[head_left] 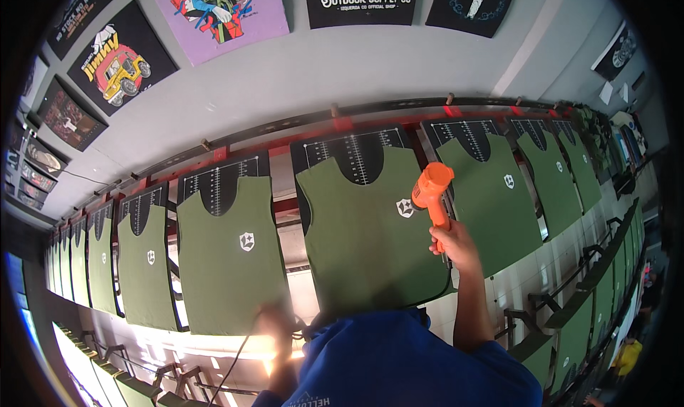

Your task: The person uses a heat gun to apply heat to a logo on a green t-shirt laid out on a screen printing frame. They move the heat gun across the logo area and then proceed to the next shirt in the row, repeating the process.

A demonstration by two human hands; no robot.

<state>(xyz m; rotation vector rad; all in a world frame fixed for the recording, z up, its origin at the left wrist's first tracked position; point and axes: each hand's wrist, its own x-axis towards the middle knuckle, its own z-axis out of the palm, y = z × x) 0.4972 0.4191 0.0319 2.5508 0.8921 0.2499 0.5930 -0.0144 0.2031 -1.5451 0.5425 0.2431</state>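
Observation:
My right hand (pixel 452 244) grips the handle of an orange heat gun (pixel 431 187), whose nozzle points at the small white shield print (pixel 405 207) on the green sleeveless shirt (pixel 363 236) stretched over a black pallet straight ahead. My left hand (pixel 274 328) is low and blurred near a dark cable (pixel 231 368) that runs down to the lower edge; whether it holds the cable is unclear. My blue shirt (pixel 406 364) fills the bottom middle.
A long row of black pallets with green shirts runs left (pixel 224 254) to right (pixel 488 197), each with a white shield print. A second row of green shirts (pixel 598 300) lies at lower right. Printed shirts (pixel 217 8) hang on the grey wall.

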